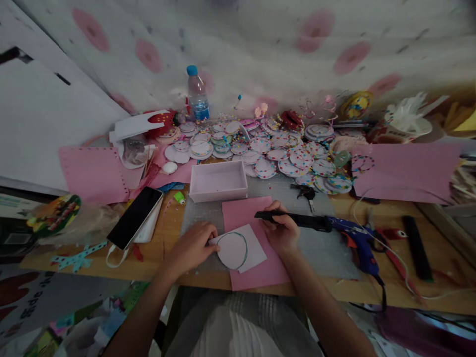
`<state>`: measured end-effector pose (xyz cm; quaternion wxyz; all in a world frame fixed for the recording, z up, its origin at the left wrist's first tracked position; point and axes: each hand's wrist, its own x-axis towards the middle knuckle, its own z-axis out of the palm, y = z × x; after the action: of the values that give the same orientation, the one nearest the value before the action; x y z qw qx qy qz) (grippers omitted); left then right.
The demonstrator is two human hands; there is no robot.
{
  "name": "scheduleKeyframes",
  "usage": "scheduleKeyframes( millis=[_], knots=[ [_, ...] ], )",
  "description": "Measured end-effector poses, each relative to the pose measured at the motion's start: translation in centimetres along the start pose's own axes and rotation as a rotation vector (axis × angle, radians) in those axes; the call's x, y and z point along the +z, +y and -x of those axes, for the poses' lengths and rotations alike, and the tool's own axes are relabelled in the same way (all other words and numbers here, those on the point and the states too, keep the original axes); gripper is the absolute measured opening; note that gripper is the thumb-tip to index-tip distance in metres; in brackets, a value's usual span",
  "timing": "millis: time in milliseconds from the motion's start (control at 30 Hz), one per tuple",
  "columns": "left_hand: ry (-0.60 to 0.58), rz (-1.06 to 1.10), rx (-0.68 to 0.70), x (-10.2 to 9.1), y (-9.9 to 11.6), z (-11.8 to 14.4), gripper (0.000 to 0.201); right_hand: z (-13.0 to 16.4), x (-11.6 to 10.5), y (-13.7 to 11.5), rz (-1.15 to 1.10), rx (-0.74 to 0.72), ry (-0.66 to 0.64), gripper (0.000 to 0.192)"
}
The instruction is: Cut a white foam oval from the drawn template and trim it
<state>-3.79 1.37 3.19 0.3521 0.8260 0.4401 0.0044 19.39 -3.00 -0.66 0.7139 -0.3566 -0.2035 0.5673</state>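
Note:
My left hand [197, 247] pinches the left corner of a piece of white paper [256, 250] with a circle drawn on it in green line. A small dark bit shows between its fingers, too small to name. The paper lies on a pink sheet [245, 210]. My right hand [281, 231] is closed around a long black utility knife [308, 221], held nearly level above the pink sheet. Its left end points toward the paper, apart from it. A white open box [218, 181] stands just beyond the pink sheet.
Many decorated white discs [264, 148] are heaped at the back, near a water bottle [198, 94]. Keys [307, 192] lie on the grey cutting mat [316, 253]. A blue glue gun [359, 243] with its cord rests right; a phone [134, 218] lies left.

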Motion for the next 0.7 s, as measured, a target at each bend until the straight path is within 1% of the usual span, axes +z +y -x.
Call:
scheduleKeyframes(
  millis=[100, 167, 233, 333, 400, 433, 533, 600, 633, 700],
  knots=[
    [0.005, 0.038, -0.003, 0.3, 0.3, 0.2, 0.009, 0.0, -0.1, -0.1, 0.023, -0.028, 0.012, 0.013],
    [-0.004, 0.075, -0.04, 0.3, 0.5, 0.3, 0.01, -0.1, -0.2, -0.1, 0.052, -0.046, 0.025, 0.013],
    [-0.031, 0.139, -0.085, 0.1, 0.7, 0.4, 0.015, -0.1, -0.2, 0.0, 0.098, -0.066, 0.041, 0.013],
    [-0.133, 0.285, -0.106, -0.5, 1.2, 0.8, 0.015, 0.1, -0.1, -0.1, 0.203, -0.119, 0.083, 0.008],
    [-0.199, 0.423, -0.105, -0.8, 1.8, 0.9, 0.021, 0.4, 0.2, -0.5, 0.305, -0.176, 0.134, 0.004],
    [-0.212, 0.506, -0.112, -0.7, 2.0, 1.0, 0.024, 0.6, 0.4, -0.7, 0.363, -0.207, 0.166, 0.003],
    [-0.156, 0.76, -0.139, -0.1, 2.9, 0.7, 0.029, 1.0, 1.1, -1.6, 0.568, -0.311, 0.291, 0.011],
    [-0.114, 0.89, -0.117, 0.8, 3.6, 0.4, 0.03, 0.9, 1.5, -2.0, 0.715, -0.38, 0.363, 0.017],
    [-0.102, 0.945, -0.097, 1.2, 3.9, 0.2, 0.03, 0.8, 1.6, -2.0, 0.795, -0.405, 0.372, 0.018],
    [-0.106, 1.055, -0.058, 2.0, 4.6, 0.0, 0.032, 0.5, 1.7, -1.8, 0.933, -0.416, 0.337, 0.016]
  ],
)
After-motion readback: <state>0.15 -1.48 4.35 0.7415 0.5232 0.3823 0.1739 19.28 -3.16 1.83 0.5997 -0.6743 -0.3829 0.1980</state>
